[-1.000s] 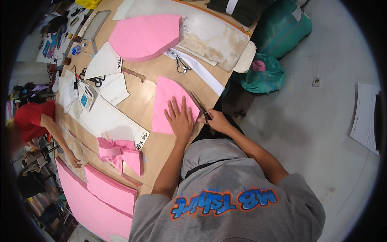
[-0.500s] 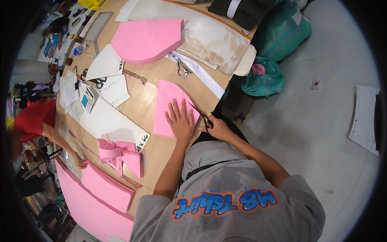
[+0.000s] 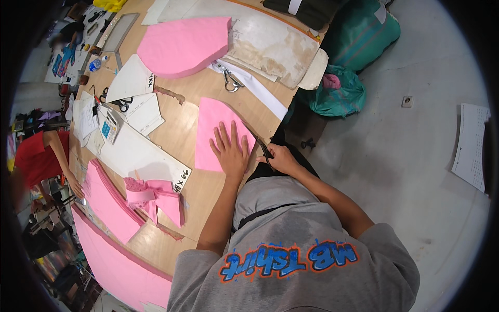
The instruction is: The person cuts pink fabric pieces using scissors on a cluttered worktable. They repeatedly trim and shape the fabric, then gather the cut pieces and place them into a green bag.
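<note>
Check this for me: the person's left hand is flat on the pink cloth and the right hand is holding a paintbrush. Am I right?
Not quite: the right hand is holding dark scissors, not a paintbrush, as the head view shows. The left hand is indeed flat on the pink cloth.

Here, on the pale wooden table [image 3: 176, 125], a curved-edged pink cloth panel [image 3: 209, 117] is pressed flat by the spread left hand [image 3: 232, 153]; at its right edge, black scissors [image 3: 266, 151] are gripped in the right hand [image 3: 283, 159]; beyond, a long white fabric strip [image 3: 262, 96] is seen.
</note>
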{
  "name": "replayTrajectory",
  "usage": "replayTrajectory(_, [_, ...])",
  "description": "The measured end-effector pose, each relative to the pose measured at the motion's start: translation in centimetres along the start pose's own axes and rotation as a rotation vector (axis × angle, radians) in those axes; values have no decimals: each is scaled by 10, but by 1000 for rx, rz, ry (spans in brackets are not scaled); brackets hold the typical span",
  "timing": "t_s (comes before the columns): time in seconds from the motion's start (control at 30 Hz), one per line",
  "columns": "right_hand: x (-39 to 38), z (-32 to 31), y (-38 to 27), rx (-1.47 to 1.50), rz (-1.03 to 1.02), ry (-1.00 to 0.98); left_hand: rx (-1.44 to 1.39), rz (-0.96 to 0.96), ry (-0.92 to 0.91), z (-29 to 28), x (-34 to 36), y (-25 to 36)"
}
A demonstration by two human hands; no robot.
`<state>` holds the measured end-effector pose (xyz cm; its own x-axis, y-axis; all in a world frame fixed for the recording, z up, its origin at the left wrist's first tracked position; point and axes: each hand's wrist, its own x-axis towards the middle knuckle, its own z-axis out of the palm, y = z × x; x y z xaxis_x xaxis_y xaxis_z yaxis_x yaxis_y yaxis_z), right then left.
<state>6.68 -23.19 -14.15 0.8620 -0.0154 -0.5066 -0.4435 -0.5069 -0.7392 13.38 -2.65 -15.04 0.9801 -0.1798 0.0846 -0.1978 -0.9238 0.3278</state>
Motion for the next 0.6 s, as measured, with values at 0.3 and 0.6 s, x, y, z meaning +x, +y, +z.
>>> replayTrajectory(0.3, [2,-10,-13,9,56,-92,-3,11,-13,1,-1,-3])
replayTrajectory(0.6, [14,2,-3,55,-6,-33,-2,16,-25,2,-1,-4])
